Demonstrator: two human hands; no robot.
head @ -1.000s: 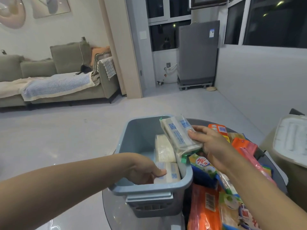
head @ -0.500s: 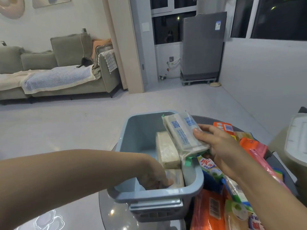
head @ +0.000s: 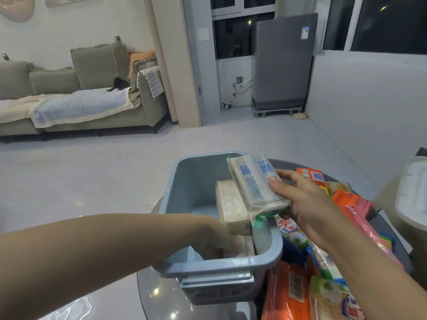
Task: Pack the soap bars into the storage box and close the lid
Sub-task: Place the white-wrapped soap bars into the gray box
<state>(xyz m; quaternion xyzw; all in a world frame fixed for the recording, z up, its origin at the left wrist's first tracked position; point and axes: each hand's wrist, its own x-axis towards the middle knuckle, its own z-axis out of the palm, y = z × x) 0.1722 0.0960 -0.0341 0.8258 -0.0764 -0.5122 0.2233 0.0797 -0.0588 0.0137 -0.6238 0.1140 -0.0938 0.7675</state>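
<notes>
A smooth grey-blue plastic storage box [head: 184,195] with rounded corners and a thick rolled rim stands open on a glossy round glass table [head: 159,296]. The left hand [head: 215,247] reaches down inside the box near its front wall, fingers curled round a pale wrapped soap bar [head: 247,247] lying at the bottom; motion blur hides the exact grip. Just behind it, a second cream, rectangular soap bar [head: 231,205] in clear crinkled film sits inside along the right wall. The right hand [head: 307,204] holds a pack of soap bars in translucent wrap [head: 254,183] tilted over the box's right rim, thumb pressed on top and fingers beneath. Its white label carries a blue QR code, a blue barcode and small blue print too fine to read; green tape seals its near end. On the table right of the box lies a heap of glossy orange, pink and blue packaged soaps [head: 346,227], one showing red Chinese characters.
</notes>
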